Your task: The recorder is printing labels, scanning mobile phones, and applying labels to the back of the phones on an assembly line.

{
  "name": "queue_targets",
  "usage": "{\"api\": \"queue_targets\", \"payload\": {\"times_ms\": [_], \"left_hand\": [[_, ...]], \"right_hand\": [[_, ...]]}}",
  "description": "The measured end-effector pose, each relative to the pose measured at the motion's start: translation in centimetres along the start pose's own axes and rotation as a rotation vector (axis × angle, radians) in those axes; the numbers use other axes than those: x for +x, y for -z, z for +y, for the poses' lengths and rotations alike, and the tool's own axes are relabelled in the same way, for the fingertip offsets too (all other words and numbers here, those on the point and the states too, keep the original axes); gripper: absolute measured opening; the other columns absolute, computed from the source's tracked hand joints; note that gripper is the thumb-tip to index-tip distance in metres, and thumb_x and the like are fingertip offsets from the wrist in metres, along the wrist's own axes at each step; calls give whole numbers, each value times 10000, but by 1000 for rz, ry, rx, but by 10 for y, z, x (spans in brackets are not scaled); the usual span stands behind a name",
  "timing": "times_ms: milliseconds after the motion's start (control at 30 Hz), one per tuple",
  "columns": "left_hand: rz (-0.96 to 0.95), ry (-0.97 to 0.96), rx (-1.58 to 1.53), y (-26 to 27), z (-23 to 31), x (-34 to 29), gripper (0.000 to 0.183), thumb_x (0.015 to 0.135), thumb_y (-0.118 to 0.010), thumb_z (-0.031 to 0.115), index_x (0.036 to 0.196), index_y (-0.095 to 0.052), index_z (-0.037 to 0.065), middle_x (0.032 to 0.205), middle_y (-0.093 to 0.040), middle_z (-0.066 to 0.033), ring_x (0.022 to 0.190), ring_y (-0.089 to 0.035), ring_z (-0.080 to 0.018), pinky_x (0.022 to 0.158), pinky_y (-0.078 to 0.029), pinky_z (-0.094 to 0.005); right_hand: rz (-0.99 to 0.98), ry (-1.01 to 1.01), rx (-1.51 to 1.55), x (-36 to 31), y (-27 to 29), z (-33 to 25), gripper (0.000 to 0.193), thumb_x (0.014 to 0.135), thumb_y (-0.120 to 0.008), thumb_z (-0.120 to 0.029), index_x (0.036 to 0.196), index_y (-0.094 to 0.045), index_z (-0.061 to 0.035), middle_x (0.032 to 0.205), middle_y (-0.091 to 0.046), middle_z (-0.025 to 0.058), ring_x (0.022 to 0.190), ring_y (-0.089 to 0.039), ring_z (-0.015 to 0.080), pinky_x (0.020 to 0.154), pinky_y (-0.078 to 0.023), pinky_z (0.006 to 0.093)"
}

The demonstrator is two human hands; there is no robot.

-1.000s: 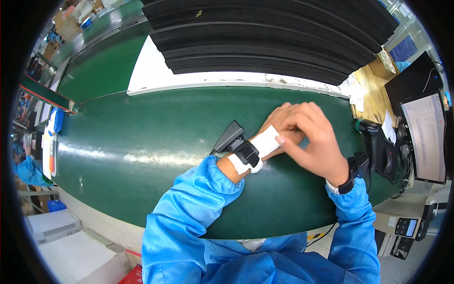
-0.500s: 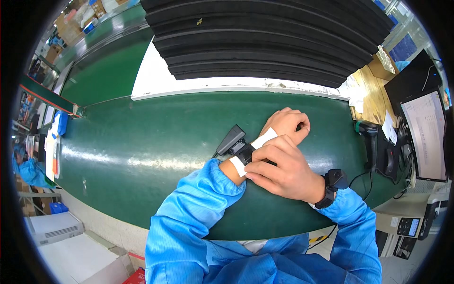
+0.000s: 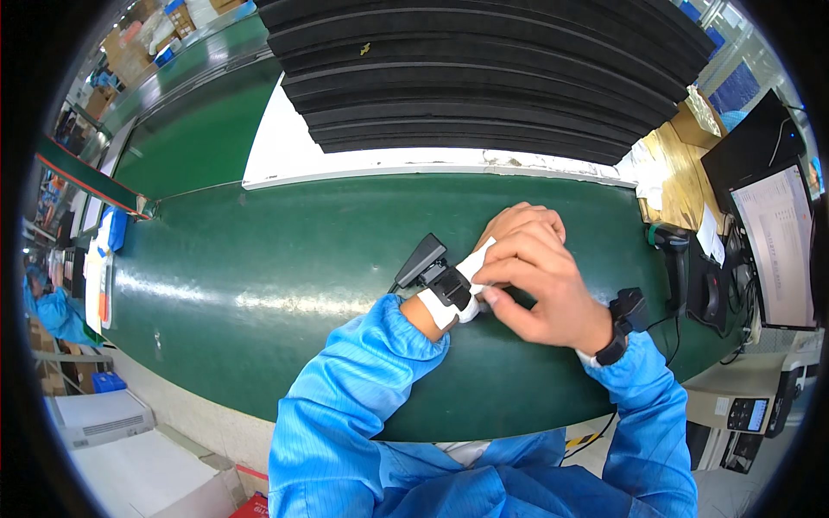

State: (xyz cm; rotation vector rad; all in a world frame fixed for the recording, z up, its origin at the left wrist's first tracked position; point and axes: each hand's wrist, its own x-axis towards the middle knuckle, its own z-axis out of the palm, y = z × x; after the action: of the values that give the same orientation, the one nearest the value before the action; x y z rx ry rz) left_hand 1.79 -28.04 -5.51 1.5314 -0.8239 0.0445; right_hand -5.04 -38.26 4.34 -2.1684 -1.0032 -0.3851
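My left forearm, in a blue sleeve, crosses toward the bench middle. My left hand [image 3: 518,212] rests there palm down, fingers loosely curled with nothing seen in them, and is partly covered by my right hand. Around the left wrist lies a white strip [image 3: 438,308] of paper or cloth, under the strap of a black wrist-worn device [image 3: 445,281] with a cable. My right hand [image 3: 548,289] reaches over that wrist. Its thumb and forefinger pinch the strip's edge beside the strap. A black device [image 3: 628,311] is strapped on the right wrist too.
A stack of black ribbed sheets [image 3: 484,78] lies on a white board [image 3: 281,147] at the back of the green bench [image 3: 259,250]. On the right stand a barcode scanner [image 3: 672,259], a mouse [image 3: 710,293], cables and a monitor [image 3: 775,242]. A printer [image 3: 744,414] sits lower right.
My right hand has shifted slightly up and right, its thumb now spread lower. The white strip now bends round the wrist's near side instead of lying straight.
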Motion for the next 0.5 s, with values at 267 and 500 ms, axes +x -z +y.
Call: {"api": "queue_targets", "payload": {"times_ms": [267,500], "left_hand": [[78,-175,-327,-13,-21,-5,126,943,-654,198,958,-613,80,933,-639,-60,869,-615,-252,841,-476,-372],[26,4,-963,-20,-21,-7,222,980,-600,288,976,-606,67,955,-608,-54,955,-598,-220,857,-477,-358]], "right_hand": [[-113,15,9,-2,4,16,203,796,-860,-116,974,-762,-105,1104,-675,43,1138,-627,315,1012,-478,465],[-191,71,20,5,14,17,185,797,-863,-107,949,-758,-103,1096,-657,36,1130,-624,311,1006,-475,476]]}}
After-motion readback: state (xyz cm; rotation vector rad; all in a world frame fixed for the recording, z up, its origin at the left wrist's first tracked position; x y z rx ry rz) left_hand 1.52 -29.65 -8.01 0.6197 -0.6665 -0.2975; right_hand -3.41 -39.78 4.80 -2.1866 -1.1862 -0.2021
